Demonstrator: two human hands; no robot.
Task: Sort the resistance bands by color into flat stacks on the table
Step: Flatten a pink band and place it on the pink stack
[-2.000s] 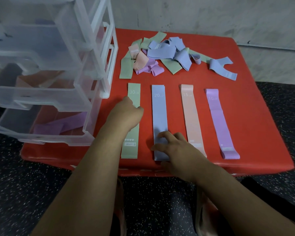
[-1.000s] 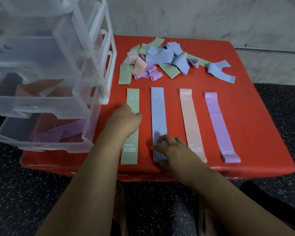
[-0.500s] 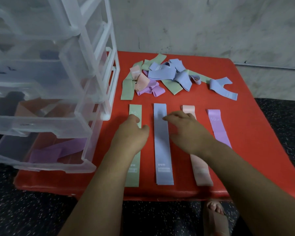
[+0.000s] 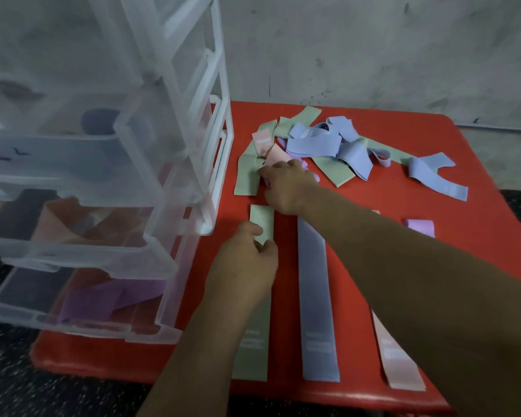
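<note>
Four bands lie flat side by side on the red table (image 4: pixel 373 203): a green band (image 4: pixel 260 218), a blue band (image 4: pixel 315 290), a pink band (image 4: pixel 397 359) and a purple band (image 4: pixel 420 227), the last two largely hidden by my right arm. My left hand (image 4: pixel 247 260) rests on the green band with fingers curled, thumb at its edge. My right hand (image 4: pixel 285 183) reaches across to the tangled pile of bands (image 4: pixel 322 145) and touches the pile's left edge, by a loose green band (image 4: pixel 247 176) and a pink one; its fingertips are hidden.
A clear plastic drawer unit (image 4: pixel 109 176) stands on the table's left side, with purple and pink bands inside its open drawers. A separate blue band (image 4: pixel 436 176) lies right of the pile. A grey wall stands behind the table.
My right hand left the blue band's near end and reached forward and left to the pile. The camera tilted and moved closer. My left hand stayed on the green band.
</note>
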